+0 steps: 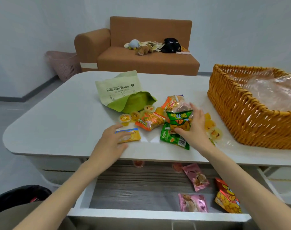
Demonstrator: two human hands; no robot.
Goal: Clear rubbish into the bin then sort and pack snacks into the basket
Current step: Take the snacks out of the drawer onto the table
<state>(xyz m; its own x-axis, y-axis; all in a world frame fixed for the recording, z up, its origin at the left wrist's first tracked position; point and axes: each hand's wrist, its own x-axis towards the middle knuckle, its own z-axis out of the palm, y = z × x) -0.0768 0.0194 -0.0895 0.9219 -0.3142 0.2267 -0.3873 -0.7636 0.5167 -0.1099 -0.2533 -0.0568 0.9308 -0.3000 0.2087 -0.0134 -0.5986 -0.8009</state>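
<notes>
At the far left, low in the view, a dark bin [25, 193] shows only its edge; what is in it I cannot tell. On the white table [58, 122] the left hand [113, 141] rests on a yellow pack [133, 136], with the fingers laid almost straight over its near end and not closed round it. The pack looks flat, light and a little stiff, so it is best pinched by the edges. Behind it lies a green pouch [121, 92], torn open and sagging. It looks empty, so I judge it to be rubbish: very light, crinkly, and easy to take by any corner. Next come small jelly cups [124, 118], smooth and probably slippery, with thin lids that can dent; it is better to take them by the rim. An orange pack [151, 122] lies between the cups and the right hand [194, 128]. This hand grips a green bag [179, 121], held upright over the other snacks, with the thumb on the front and the fingers behind. The bag is puffy and soft and its contents are probably brittle, so it needs a gentle hold. Below the table an open drawer [141, 185] holds two pink packs [197, 179] and a red bag [227, 196]. At the right the wicker basket [241, 117] stands on the table, near the right hand. It has only a clear plastic liner [274, 93] in it, and no snack that I can see.
</notes>
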